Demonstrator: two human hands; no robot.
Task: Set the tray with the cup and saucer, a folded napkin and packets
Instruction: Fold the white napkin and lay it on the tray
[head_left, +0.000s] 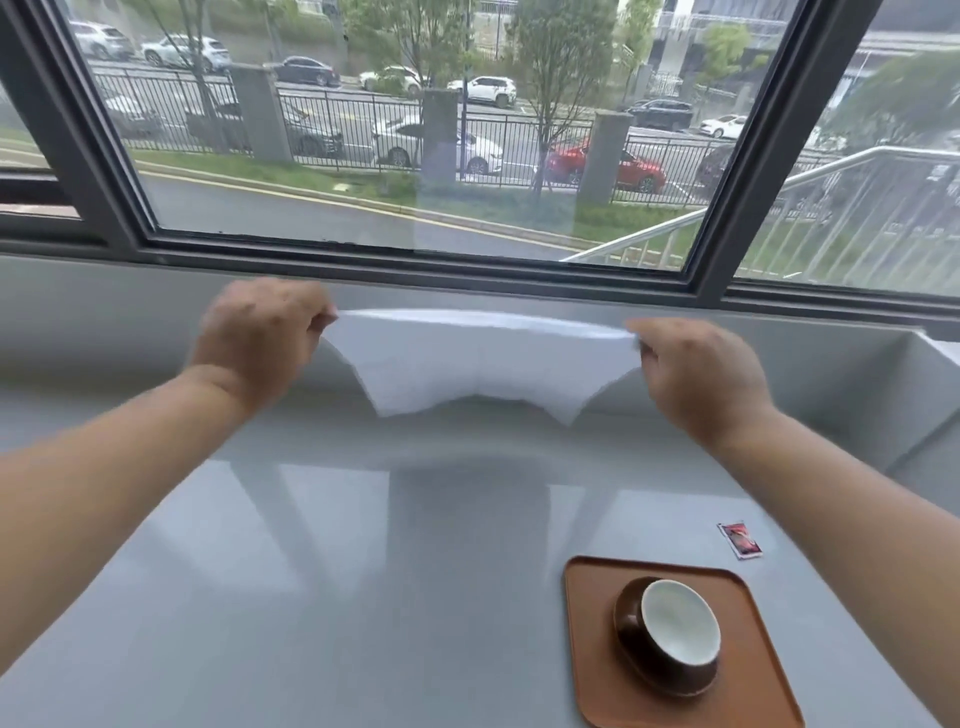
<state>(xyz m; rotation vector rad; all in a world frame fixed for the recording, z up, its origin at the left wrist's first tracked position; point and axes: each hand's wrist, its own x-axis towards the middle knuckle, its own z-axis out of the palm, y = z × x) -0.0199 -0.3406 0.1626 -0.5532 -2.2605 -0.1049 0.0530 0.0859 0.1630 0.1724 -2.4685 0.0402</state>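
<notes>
A white napkin (478, 358) hangs stretched in the air above the grey counter, near the window sill. My left hand (260, 338) pinches its upper left corner and my right hand (696, 374) pinches its upper right corner. An orange-brown tray (592, 623) lies at the lower right of the counter. On it stands a brown cup (675, 629) with a white inside, on a brown saucer (631, 654) that barely shows beneath it. A small red and white packet (740, 540) lies on the counter just behind the tray.
A glossy grey counter (311, 571) stretches in front of me. A large window (415, 156) with a dark frame closes the far side. A raised grey ledge (924, 384) borders the counter at the right.
</notes>
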